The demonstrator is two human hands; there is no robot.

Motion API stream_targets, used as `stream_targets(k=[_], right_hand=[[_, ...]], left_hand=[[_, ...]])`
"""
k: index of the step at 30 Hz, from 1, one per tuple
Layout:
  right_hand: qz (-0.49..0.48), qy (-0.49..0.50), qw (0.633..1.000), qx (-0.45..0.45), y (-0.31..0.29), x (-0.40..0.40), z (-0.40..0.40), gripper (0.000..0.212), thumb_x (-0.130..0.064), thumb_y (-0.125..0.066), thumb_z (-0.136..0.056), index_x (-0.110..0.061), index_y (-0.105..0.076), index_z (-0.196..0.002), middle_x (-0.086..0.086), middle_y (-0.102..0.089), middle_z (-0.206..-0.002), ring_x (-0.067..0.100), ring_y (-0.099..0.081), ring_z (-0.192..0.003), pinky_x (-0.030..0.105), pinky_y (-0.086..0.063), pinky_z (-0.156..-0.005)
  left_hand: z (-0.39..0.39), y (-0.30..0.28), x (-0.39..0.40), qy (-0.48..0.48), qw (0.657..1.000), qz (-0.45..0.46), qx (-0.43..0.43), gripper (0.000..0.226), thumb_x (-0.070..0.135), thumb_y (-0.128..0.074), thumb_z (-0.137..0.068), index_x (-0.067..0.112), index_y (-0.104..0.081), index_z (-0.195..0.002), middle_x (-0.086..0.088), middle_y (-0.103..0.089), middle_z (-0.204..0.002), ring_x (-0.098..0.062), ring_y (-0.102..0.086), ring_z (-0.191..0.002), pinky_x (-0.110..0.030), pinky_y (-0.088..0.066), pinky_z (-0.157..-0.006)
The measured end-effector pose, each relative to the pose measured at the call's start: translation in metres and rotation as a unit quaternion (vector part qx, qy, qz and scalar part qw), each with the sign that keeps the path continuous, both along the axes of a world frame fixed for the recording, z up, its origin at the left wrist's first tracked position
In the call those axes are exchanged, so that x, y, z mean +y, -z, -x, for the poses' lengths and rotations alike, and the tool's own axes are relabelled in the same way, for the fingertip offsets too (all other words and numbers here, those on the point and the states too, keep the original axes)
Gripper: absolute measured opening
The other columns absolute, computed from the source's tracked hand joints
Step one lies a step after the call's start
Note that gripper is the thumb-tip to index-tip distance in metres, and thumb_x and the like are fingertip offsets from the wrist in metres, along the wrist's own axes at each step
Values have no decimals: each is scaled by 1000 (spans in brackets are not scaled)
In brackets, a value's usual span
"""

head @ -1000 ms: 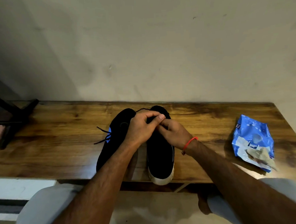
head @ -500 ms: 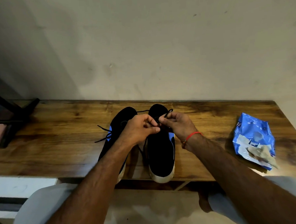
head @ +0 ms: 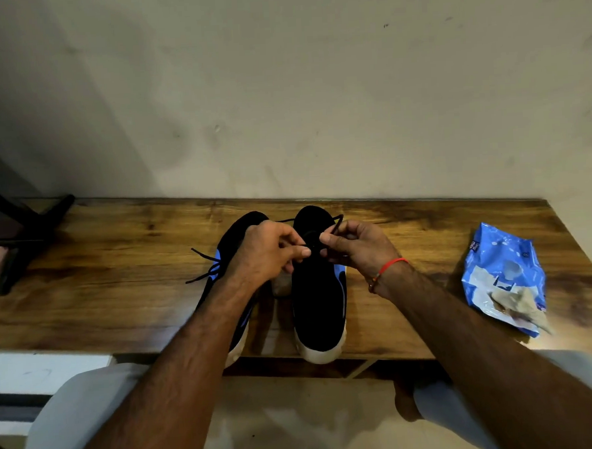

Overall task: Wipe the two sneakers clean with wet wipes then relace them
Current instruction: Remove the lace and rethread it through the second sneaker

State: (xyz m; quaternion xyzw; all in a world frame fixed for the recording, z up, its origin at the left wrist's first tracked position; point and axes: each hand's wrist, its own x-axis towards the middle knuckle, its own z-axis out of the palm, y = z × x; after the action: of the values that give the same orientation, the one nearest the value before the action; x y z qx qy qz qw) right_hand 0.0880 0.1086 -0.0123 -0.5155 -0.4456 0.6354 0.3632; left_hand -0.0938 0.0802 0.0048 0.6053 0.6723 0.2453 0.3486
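Hands drawn apart since a second ago — then they met knuckle to knuckle over the right sneaker (head: 321, 302), hiding its opening. Left hand (head: 265, 255) now sits toward the gap between the shoes; right hand (head: 355, 247) has shifted right and turned palm-inward. A loop of black lace (head: 335, 224) now stands up from the right hand's pinch — not visible before. Blue side panel of the right sneaker now uncovered.
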Motion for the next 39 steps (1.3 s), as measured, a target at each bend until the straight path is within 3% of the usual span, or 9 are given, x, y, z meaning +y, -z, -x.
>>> stream_targets(k=[6,9,14,19,23,27,31,35,39], right_hand=[[8,-18,999,-45,0,1,-5,16,-15,-69,-91,-8,-62,-79,7,-70,-84,21,-67,-81,42,-58,-84],[55,-14,996,-75,3,-2,-14,26,-14,-67,-93,-15,-59,-69,6,-68,-79,20,-66,-80,43,-58,-79],[167,-39,974,-151,10,-12,-25,9,-11,-63,-93,-5,-68,-89,7,-63,-78,20,-59,-69,38,-57,-70],[151,22,988,-6,7,-4,-24,7,-10,-62,-93,-9,-65,-87,7,-66,-84,21,-62,-73,34,-53,-69],[57,50,990,121,-6,6,-21,13,-6,-57,-97,-9,-62,-85,7,-64,-75,21,-62,-71,35,-52,-74],[-148,-111,980,-69,-15,2,-12,10,-3,-63,-92,-9,-70,-91,-1,-68,-73,11,-61,-69,27,-51,-71],[-139,-141,960,-199,-9,-4,-7,29,-43,-62,-91,-18,-76,-85,2,-74,-85,22,-69,-87,46,-53,-84],[-12,-55,998,11,-23,-2,-6,52,-59,-53,-91,-11,-73,-96,8,-73,-93,20,-67,-83,38,-53,-78],[27,-37,988,145,-33,3,-9,15,-23,-64,-93,-9,-69,-96,5,-65,-80,21,-64,-84,38,-51,-83]], left_hand=[[10,-1,3,-72,995,-49,47,9,17,-73,-93,21,-70,-84,6,-70,-69,-9,-66,-52,-14,-51,-51],[13,10,3,-106,986,-57,113,8,23,-69,-95,24,-69,-88,2,-69,-79,-15,-69,-69,-33,-62,-67],[10,23,-5,-118,963,-49,237,2,27,-65,-98,25,-65,-98,-2,-67,-94,-19,-64,-83,-41,-60,-71],[10,13,-8,-78,964,10,254,32,27,-67,-97,26,-60,-128,-7,-58,-123,-25,-63,-103,-42,-57,-84],[2,-5,-4,-82,987,-47,130,38,27,-60,-101,26,-58,-138,-2,-50,-129,-16,-58,-104,-26,-47,-80],[-27,-16,-8,-87,978,40,-184,31,44,-56,-102,22,-76,-109,9,-70,-83,0,-56,-67,-13,-42,-56],[-35,-11,-9,-115,974,-68,-181,16,25,-63,-100,17,-78,-98,16,-62,-59,7,-53,-51,-7,-38,-51],[-40,-12,-12,-4,995,-90,-46,18,33,-72,-94,17,-76,-84,5,-64,-63,3,-55,-51,-14,-45,-51],[-54,-6,-26,113,988,-72,69,20,37,-73,-92,18,-79,-92,3,-72,-82,-8,-65,-76,-31,-56,-72]])
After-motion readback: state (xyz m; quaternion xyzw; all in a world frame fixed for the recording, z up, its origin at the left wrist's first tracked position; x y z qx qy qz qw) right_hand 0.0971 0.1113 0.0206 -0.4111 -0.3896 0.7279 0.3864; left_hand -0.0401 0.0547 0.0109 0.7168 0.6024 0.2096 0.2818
